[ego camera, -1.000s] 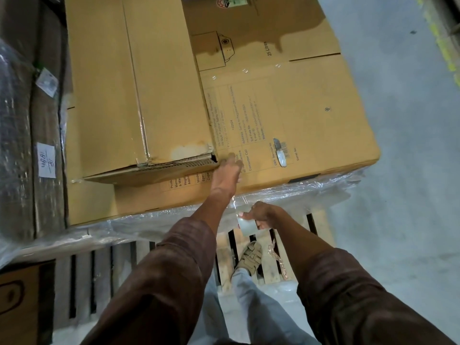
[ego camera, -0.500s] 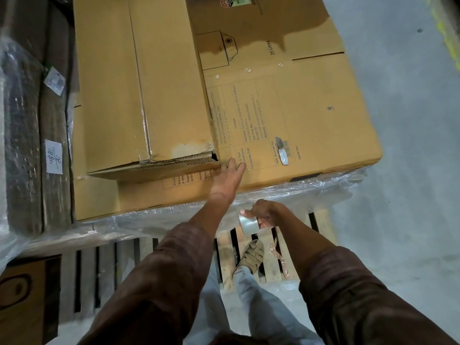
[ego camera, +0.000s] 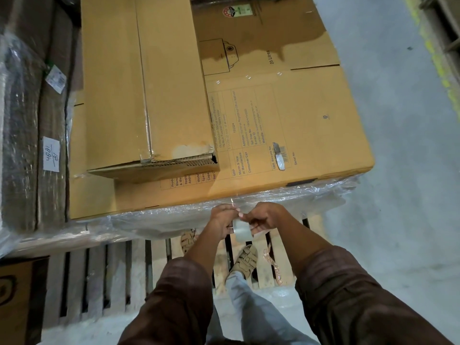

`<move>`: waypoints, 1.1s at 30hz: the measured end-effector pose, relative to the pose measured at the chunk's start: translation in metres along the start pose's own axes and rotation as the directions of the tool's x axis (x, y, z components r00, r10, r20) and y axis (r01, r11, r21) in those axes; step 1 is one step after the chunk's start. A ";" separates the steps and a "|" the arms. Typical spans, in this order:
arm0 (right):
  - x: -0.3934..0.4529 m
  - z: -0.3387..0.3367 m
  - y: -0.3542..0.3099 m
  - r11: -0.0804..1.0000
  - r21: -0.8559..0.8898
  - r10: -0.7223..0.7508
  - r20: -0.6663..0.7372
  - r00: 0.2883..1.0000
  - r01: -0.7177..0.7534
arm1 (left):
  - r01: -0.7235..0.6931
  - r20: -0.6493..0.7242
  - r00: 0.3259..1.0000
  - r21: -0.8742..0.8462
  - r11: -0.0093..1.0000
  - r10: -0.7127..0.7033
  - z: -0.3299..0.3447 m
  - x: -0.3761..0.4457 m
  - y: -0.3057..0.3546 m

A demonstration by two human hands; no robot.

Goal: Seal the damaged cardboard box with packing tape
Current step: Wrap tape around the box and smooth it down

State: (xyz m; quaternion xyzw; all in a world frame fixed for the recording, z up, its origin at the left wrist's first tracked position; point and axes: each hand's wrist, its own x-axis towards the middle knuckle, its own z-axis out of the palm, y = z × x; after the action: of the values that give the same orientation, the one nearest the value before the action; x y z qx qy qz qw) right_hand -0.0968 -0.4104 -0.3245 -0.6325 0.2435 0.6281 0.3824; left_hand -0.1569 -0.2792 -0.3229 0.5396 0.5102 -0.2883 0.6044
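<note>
change: left hand (ego camera: pixel 222 221) came off the torn box corner and dropped back to meet the right hand (ego camera: pixel 264 218) at the tape roll; view shifted slightly, boxes did not move
hands: both at the clear packing tape roll (ego camera: pixel 240 228), just in front of the stack's near edge
left fingers: curled together on the roll's left side, pinching at it; whether they hold the loose tape end, cannot tell
right fingers: clamped round the roll's right side
damaged box: long cardboard box (ego camera: pixel 146 83) lying on top of the big carton, near end torn, corrugation showing at corner (ego camera: pixel 199 155)
big carton: large printed carton (ego camera: pixel 298 115) under it, small knife-like blade (ego camera: pixel 278 155) resting on its barcode
surface: wooden pallet (ego camera: pixel 94 277), slats with gaps; person's sandalled feet (ego camera: pixel 245 261) on it
wrap: stretch film (ego camera: pixel 154 217) along the carton's near edge and over the dark stack (ego camera: pixel 20 125) at left, paper label (ego camera: pixel 51 153) on it
room: grey concrete floor (ego camera: pixel 398 170), yellow line (ego camera: pixel 438 63) at far right
open room: floor open to the right of the carton; left side crowded by the wrapped stack
</note>
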 end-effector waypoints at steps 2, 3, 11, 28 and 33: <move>-0.005 -0.003 0.000 0.998 0.056 0.016 -0.018 1.000 -0.015 | 0.041 0.014 0.999 -0.028 0.999 -0.040 -0.002 0.003 -0.002; -0.009 -0.006 0.001 0.998 0.068 -0.003 -0.114 0.993 0.011 | 0.054 0.022 0.998 -0.050 0.997 -0.053 -0.002 0.004 -0.003; -0.010 -0.045 -0.030 0.902 -0.344 -0.415 -0.859 0.301 0.261 | 0.078 0.011 0.997 -0.033 0.996 -0.078 0.000 0.014 0.001; 0.002 -0.079 -0.070 0.905 -0.373 -0.425 -0.824 0.374 0.206 | 0.133 0.017 0.991 0.034 0.991 -0.134 -0.009 0.034 -0.004; -0.001 -0.094 -0.073 0.872 -0.426 -0.487 -0.706 0.514 0.241 | 0.108 0.020 0.994 0.017 0.994 -0.109 -0.006 0.036 -0.005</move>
State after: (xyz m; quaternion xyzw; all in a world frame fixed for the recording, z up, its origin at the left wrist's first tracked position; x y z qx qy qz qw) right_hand 0.0186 -0.4418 -0.3186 -0.9272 0.1584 0.2108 0.2659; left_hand -0.1522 -0.2673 -0.3577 0.5130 0.5300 -0.3305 0.5888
